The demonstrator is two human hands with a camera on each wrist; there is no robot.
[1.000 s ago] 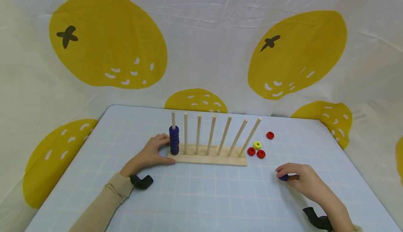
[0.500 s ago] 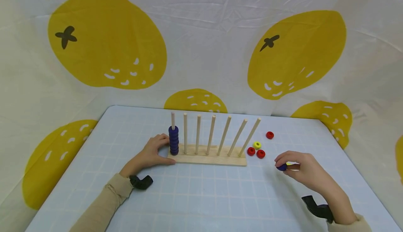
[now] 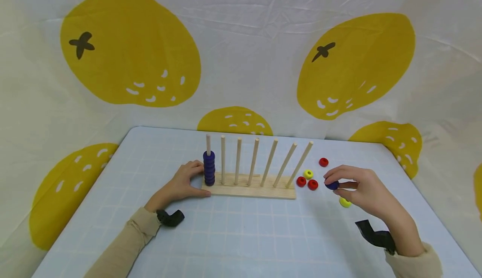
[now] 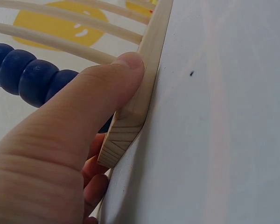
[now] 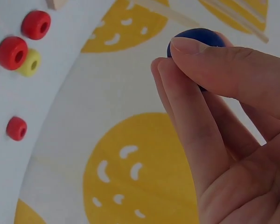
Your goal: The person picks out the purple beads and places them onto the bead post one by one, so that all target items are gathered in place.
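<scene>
- The right hand [image 3: 361,188] pinched one blue bead [image 3: 332,185] between thumb and fingertips, clear of the table [image 3: 241,236]; in the right wrist view the thumb lay across the bead's front and the fingers closed behind it.
- The blue bead was held just right of the loose beads and right of the peg rack [image 3: 251,190].
- The left hand [image 3: 180,186] gripped the left end of the rack's wooden base: the thumb [image 4: 91,95] pressed along the front edge, and the fingers curled round the end.
- Both forearms reached in from the near edge; each wrist carried a black strap, and the sleeves were beige.
- Count, rack: one wooden base with seven upright pegs. The leftmost peg carried a stack of blue beads [image 3: 208,168]; the exact number could not be told. The other six pegs were bare.
- Count, loose beads on the table: three red beads [image 3: 312,184] and two yellow beads [image 3: 308,173]; one yellow lay just below the right hand.
- The backdrop showed large yellow fruit prints. No readable writing or brand was visible.
</scene>
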